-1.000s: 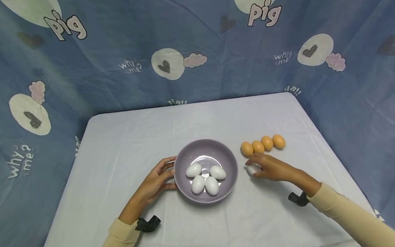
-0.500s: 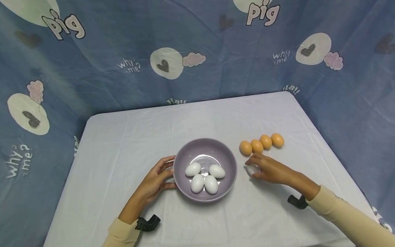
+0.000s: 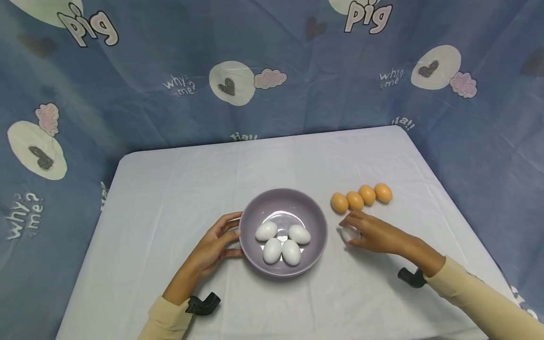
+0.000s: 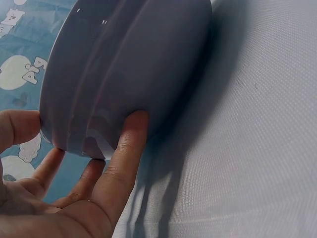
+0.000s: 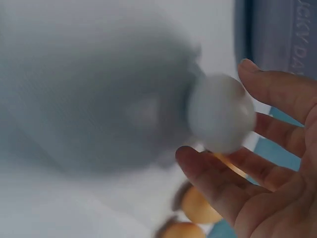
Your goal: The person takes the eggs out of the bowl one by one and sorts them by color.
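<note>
Right wrist: fingers (image 5: 205,176) around egg (image 5: 220,114)

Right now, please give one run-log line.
left hand: touching glossy round purple bowl; right hand: fingers around oval white egg; inside bowl: four white eggs; row: four oval orange eggs

The bowl (image 3: 282,200) looks glossy, the white eggs (image 3: 272,250) smooth, the tablecloth (image 3: 191,182) matt, finely textured cloth.

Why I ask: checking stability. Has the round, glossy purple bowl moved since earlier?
No: against the rectangular, white-clothed table, the bowl shows no shift in the head view.
</note>
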Tool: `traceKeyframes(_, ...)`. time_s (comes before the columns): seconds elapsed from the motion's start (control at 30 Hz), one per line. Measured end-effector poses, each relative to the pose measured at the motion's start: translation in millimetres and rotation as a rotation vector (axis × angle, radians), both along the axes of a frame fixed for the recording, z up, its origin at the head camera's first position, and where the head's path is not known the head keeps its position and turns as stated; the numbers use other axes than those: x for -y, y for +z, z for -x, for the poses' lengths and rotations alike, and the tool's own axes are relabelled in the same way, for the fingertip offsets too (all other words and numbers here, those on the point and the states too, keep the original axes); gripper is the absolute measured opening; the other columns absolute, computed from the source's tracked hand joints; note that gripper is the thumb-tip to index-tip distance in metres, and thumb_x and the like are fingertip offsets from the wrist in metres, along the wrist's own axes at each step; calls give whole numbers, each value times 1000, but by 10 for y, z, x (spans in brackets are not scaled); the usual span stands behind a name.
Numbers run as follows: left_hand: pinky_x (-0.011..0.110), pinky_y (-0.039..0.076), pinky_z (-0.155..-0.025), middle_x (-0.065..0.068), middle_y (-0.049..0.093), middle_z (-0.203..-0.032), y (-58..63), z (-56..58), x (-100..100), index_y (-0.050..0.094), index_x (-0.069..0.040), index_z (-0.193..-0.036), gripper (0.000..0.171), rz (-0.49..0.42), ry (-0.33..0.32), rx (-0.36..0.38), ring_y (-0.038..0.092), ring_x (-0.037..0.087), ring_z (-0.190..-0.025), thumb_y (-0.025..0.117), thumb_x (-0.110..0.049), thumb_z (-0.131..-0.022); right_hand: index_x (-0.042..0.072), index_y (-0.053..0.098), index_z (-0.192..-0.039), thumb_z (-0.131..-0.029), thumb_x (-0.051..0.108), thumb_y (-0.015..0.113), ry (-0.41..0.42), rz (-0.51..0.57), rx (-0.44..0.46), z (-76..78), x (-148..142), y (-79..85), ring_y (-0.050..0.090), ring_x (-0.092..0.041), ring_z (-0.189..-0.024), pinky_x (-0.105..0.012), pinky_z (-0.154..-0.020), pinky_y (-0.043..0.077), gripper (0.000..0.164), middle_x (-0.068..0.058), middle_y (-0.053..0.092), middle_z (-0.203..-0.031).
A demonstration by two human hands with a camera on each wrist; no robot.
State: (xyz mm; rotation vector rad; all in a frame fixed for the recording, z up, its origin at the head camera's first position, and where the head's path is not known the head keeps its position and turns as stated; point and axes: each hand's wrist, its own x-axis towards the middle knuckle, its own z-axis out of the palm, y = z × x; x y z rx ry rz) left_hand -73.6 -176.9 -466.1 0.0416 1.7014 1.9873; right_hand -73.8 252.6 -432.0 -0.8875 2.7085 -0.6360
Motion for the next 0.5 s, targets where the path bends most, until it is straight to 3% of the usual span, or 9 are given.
traceKeyframes(0.13,49,61,-86,16,37,-153,-1,5,2,37,-16,-150,54,2,-5,-3,61,23,-116,58,-14,-100,2,64,-123,-83,15,81,24,-28,-65,28,14,188,58,-17,-91,-25,-73,55,45,-10,63,-115)
traceKeyframes(0.3,49,61,-85,16,38,-153,3,20,7,38,-16,-150,54,-2,-9,-15,61,24,-116,59,-15,-100,5,66,-117,-84,12,80,67,20,-156,144,165,493,63,-14,-86,-24,-69,58,36,-5,65,-107)
traceKeyframes(0.4,49,61,-85,18,37,-153,-4,21,15,37,-14,-151,55,-9,-17,-21,60,24,-116,59,-15,-101,5,66,-119,-87,12,77,90,58,-122,247,363,662,66,-13,-85,-26,-72,61,34,-4,66,-106)
traceKeyframes(0.5,49,61,-85,20,35,-154,-22,14,10,35,-14,-151,56,-13,-27,-19,60,25,-116,58,-15,-101,5,66,-124,-90,15,75,124,87,-31,353,604,773,68,-16,-89,-25,-76,61,37,-8,66,-113)
